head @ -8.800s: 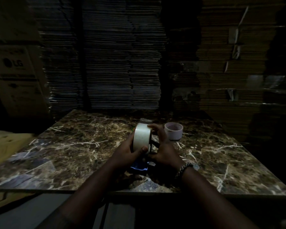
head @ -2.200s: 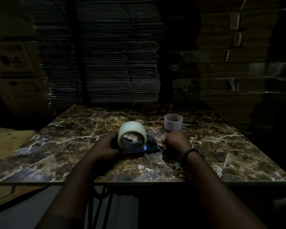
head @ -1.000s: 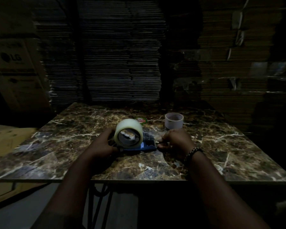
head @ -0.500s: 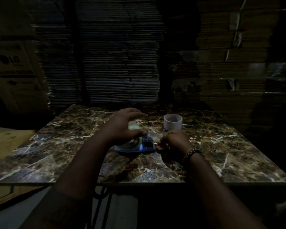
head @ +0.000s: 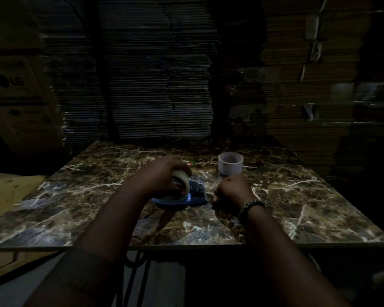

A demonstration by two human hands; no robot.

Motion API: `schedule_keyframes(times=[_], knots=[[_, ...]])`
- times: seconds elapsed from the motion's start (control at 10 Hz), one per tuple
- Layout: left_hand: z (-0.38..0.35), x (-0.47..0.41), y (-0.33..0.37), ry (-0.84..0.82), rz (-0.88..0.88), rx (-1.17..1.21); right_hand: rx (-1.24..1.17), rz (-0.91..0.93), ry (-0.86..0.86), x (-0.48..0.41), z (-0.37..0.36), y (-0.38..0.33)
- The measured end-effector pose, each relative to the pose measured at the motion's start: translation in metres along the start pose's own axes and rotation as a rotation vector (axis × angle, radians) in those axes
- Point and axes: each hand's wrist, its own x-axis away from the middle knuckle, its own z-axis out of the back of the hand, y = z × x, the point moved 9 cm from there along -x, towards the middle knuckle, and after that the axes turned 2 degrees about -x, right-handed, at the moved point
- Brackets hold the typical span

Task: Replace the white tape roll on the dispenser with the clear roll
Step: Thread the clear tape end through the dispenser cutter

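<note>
Head view: the scene is dim. A dark marble-patterned surface (head: pixel 297 196) fills the middle, and 2 bare forearms reach onto it from below.

The left hand (head: pixel 162 176) arches over the clear roll (head: pixel 183 185), its fingers curled round the top and far side of the roll and gripping it. The roll stands tilted on the blue dispenser (head: pixel 186 200), which lies flat on the surface near the middle. Only the roll's pale right rim and part of its lower edge show past the hand.

The right hand (head: pixel 233 191) sits just right of the dispenser with its fingers curled into a fist, knuckles up. It cannot be told whether it pinches anything, because the fingertips are turned away and in shadow. A beaded bracelet (head: pixel 252 206) circles that wrist.

The white roll (head: pixel 230 166) lies flat on its side face, hollow core up, on the surface beyond the right hand and apart from the dispenser. A small red and green label (head: pixel 189 164) lies just past the left hand.

Behind the surface rise stacks of flattened cardboard (head: pixel 155 85). A printed carton (head: pixel 16 96) stands at the left edge.
</note>
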Motion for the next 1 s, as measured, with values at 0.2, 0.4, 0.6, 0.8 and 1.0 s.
schedule_keyframes(times=[0.2, 0.4, 0.6, 0.8, 1.0], knots=[[-0.004, 0.006, -0.014, 0.086, -0.020, 0.148, -0.216, -0.040, -0.162, 0.014, -0.006, 0.002], [-0.001, 0.016, -0.030, 0.203, -0.050, 0.375, -0.556, -0.241, -0.123, 0.009, -0.009, 0.008], [-0.002, 0.027, -0.042, 0.282, -0.036, 0.498, -0.878, -0.346, -0.218, 0.016, -0.034, 0.001], [-0.001, 0.031, -0.043, 0.312, -0.057, 0.517, -0.918, -0.376, -0.208, 0.015, -0.036, -0.002], [0.002, 0.035, -0.045, 0.383, -0.065, 0.550, -0.959, -0.390, -0.204, 0.013, -0.042, -0.006]])
